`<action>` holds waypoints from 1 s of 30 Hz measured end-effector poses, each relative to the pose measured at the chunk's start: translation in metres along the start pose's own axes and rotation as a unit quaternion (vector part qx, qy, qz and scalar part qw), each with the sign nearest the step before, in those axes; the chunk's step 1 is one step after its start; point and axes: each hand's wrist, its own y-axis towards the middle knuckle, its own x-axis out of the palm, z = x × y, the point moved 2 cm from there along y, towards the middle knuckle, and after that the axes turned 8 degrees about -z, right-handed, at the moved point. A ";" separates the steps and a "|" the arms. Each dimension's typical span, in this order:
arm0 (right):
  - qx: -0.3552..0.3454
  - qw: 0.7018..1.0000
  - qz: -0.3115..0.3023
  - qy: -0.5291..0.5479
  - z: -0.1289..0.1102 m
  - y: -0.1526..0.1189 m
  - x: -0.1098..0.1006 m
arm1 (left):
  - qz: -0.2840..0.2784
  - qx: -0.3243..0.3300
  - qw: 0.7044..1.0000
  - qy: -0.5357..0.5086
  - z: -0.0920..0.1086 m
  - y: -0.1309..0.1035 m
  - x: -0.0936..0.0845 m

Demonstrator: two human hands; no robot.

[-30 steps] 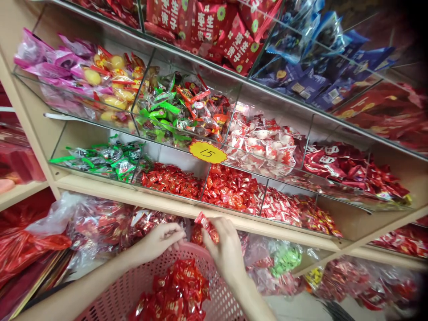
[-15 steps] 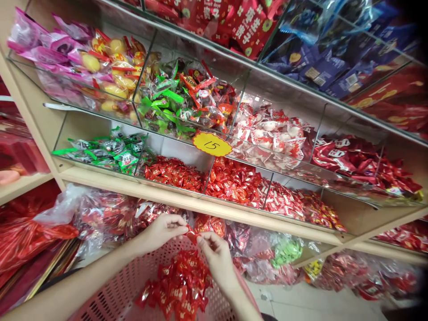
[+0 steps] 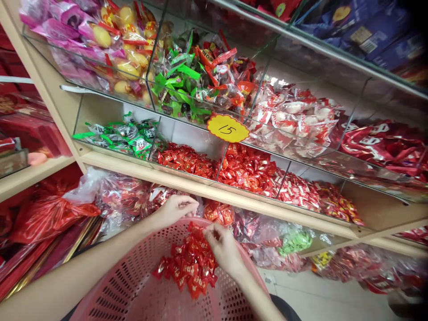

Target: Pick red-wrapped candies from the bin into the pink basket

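One pile of red-wrapped candies [image 3: 192, 267], too many to count, is lying in one pink basket [image 3: 113, 281]; the right hand [image 3: 219, 243] is hovering at its top, fingertips nearly together, grip unclear. The left hand [image 3: 175, 209], fingers loosely bent, hold unclear, is hanging over the rim.

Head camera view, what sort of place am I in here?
Probably a sweet shop: what look like wrapped sweets sit sorted in divided shelves, a yellow tag reading 15 looks like a price, and a pink basket holds red packets.
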 end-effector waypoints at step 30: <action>0.209 0.830 0.211 -0.472 -0.022 0.062 -0.182 | -0.018 -0.029 0.998 0.046 -0.022 0.004 -0.001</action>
